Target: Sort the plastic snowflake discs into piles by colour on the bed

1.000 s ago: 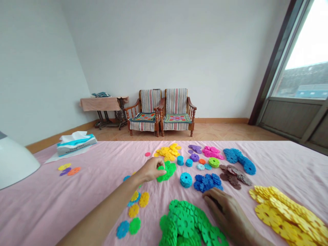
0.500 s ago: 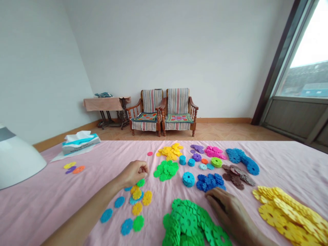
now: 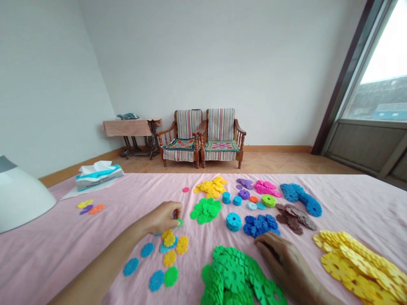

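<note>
My left hand (image 3: 163, 217) reaches out over the pink cloth (image 3: 95, 237) with its fingers pinched on a small green snowflake disc (image 3: 179, 222). It hovers just above a scatter of yellow, blue and green discs (image 3: 170, 245) and left of a small pile of bright green discs (image 3: 206, 210). My right hand (image 3: 284, 262) lies flat with fingers stretched out on the cloth, its fingertips beside the big green pile (image 3: 237, 277) and just below the dark blue discs (image 3: 260, 225).
Sorted piles lie farther out: yellow (image 3: 211, 187), pink (image 3: 265, 188), blue (image 3: 299, 197), brown (image 3: 294, 216), a large yellow heap (image 3: 362, 262) at right. A tissue box (image 3: 98, 175) and a white dome (image 3: 19, 199) sit left. Two striped armchairs (image 3: 203, 137) stand behind.
My left hand has pulled back from the small green pile toward the mixed discs and now pinches a green disc. My right hand has stayed put.
</note>
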### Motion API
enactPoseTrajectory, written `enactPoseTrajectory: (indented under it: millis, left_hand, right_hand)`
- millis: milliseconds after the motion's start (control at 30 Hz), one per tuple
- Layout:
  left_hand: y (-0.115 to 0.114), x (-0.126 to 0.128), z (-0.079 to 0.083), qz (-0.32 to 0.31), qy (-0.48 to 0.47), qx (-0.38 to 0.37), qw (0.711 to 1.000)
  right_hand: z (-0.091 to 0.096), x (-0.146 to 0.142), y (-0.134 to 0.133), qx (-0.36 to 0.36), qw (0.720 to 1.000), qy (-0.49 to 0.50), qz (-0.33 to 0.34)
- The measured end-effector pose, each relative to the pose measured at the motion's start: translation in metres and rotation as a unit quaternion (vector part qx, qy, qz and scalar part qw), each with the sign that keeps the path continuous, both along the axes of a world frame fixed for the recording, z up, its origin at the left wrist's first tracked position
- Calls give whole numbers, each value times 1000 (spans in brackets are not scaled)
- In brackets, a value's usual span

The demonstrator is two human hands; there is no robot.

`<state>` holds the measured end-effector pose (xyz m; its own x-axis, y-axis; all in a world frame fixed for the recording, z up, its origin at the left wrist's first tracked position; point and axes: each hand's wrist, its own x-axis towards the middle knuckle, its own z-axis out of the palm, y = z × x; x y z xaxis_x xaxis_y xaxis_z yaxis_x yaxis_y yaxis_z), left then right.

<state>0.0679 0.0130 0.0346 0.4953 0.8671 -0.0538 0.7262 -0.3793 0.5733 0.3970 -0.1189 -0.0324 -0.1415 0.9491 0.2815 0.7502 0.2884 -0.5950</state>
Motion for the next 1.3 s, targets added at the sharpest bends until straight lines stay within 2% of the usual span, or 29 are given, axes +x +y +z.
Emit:
enactPoseTrajectory:
  millis: [233, 300, 400, 500, 567, 633, 700, 800, 933, 1067, 1200, 1300]
  left_hand:
    - [10, 46, -19, 20, -115, -44, 992]
    - [9, 51, -20, 28, -131, -41, 990]
    - [2, 44, -13, 28, -128, -33, 991]
    - [-15, 30, 3, -48, -67, -99, 992]
    - [-30, 21, 13, -117, -6, -173, 978]
    - [-46, 13, 20, -155, 50, -205, 965]
    - [-60, 8, 22, -166, 111, -191, 961]
    - [-74, 3, 19, -164, 185, -117, 962]
    - [-82, 3, 16, -183, 192, -52, 963]
    - [-85, 9, 25, -189, 208, -51, 958]
    - [-87, 8, 33, -155, 233, -48, 959]
    - [-87, 2, 31, -128, 250, -51, 958]
  right_hand:
    - [-2, 1, 1, -3, 1000, 8, 4]
    - [-1, 0, 1, 0, 1000, 9, 3]
    - [0, 0, 1, 0, 1000, 5, 2]
    - [1, 0, 1, 1, 1000, 1, 2]
    - [1, 0, 1, 1, 1000, -1, 0]
    - [2, 0, 1, 2, 1000, -2, 1]
    - [2, -1, 1, 6, 1000, -3, 2]
    - [3, -1, 0, 12, 1000, -6, -1]
    - [1, -1, 0, 12, 1000, -9, -4]
    - [-1, 0, 2, 10, 1000, -4, 1]
    - [0, 0, 2, 5, 1000, -1, 2]
    - [0, 0, 2, 4, 1000, 5, -1]
